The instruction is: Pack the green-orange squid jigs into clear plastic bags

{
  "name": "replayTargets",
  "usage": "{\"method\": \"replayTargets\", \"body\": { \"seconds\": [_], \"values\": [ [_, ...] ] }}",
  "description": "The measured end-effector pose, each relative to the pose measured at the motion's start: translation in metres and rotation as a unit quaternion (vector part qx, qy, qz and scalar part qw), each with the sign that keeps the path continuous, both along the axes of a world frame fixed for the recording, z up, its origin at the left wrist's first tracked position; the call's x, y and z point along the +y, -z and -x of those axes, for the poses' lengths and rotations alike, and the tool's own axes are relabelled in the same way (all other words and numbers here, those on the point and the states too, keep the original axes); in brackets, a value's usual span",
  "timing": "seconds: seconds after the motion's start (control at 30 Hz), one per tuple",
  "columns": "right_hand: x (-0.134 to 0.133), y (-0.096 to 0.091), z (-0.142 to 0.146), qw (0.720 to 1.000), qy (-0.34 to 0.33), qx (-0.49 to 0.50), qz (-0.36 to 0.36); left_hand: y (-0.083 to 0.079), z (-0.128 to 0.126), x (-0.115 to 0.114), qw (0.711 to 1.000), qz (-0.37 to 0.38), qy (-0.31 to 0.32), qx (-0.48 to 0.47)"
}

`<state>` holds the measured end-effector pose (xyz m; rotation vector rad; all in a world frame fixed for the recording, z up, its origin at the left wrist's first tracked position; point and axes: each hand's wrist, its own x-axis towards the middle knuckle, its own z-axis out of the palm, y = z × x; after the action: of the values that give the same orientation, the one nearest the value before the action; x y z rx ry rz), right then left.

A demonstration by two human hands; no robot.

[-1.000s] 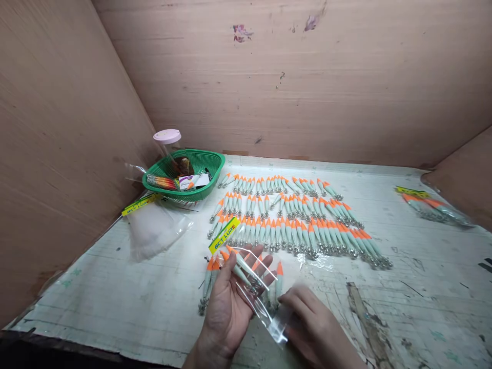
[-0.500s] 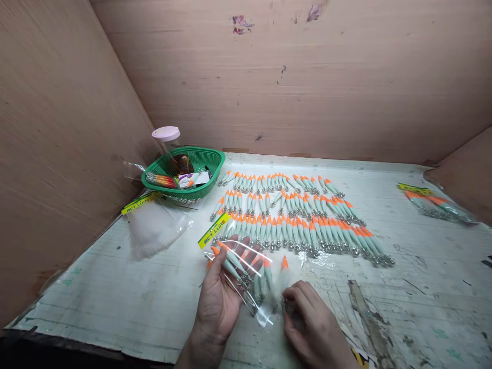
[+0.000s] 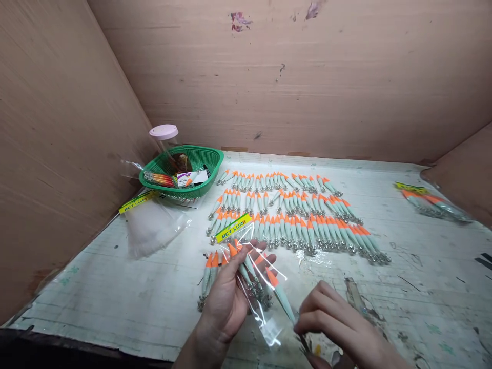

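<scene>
My left hand holds a clear plastic bag with a yellow header card reading "BCT LURE". Inside the bag lie a few squid lures with orange noses, pale green bodies and wire hook crowns. My right hand pinches another squid lure by its hook end, its orange nose pointing up and left beside the bag. Whether that nose is within the bag's plastic I cannot tell. A few more lures lie partly behind my left hand.
Rows of squid lures spread across the white-covered table. A green basket at back left holds a pink-lidded jar and packets. Header-card bags lie in front of it. Filled bags lie at far right. Wooden panels enclose the table.
My right hand has lifted a lure from the table and moved right, tilting it toward the bag. My left hand and the bag have shifted slightly right, uncovering lures on the left.
</scene>
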<state>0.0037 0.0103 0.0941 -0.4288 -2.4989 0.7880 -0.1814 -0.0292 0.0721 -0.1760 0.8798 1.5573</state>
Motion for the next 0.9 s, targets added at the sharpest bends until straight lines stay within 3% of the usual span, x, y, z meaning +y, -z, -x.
{"method": "replayTargets", "body": {
  "seconds": [0.2,0.4,0.53,0.63,0.77,0.9],
  "values": [
    [0.001,0.020,0.012,0.983,0.089,0.052,-0.154,-0.004,-0.007,-0.003,1.000,0.005,0.015,0.013],
    [-0.011,0.034,0.011,0.963,0.165,0.100,-0.188,-0.005,-0.009,-0.005,1.000,-0.008,0.024,0.007],
    [-0.014,0.034,0.019,0.962,0.155,0.106,-0.197,-0.005,-0.014,-0.005,0.999,-0.017,0.030,0.005],
    [-0.012,0.028,0.018,0.966,0.145,0.150,-0.154,-0.003,-0.011,-0.004,1.000,0.007,0.017,0.001],
    [-0.004,0.031,0.006,0.959,0.223,0.172,-0.036,-0.002,0.006,-0.005,0.999,0.032,-0.035,0.017],
    [0.003,0.058,0.009,0.994,0.107,-0.001,0.006,-0.003,0.018,-0.006,0.994,0.034,-0.090,0.055]
  ]
}}
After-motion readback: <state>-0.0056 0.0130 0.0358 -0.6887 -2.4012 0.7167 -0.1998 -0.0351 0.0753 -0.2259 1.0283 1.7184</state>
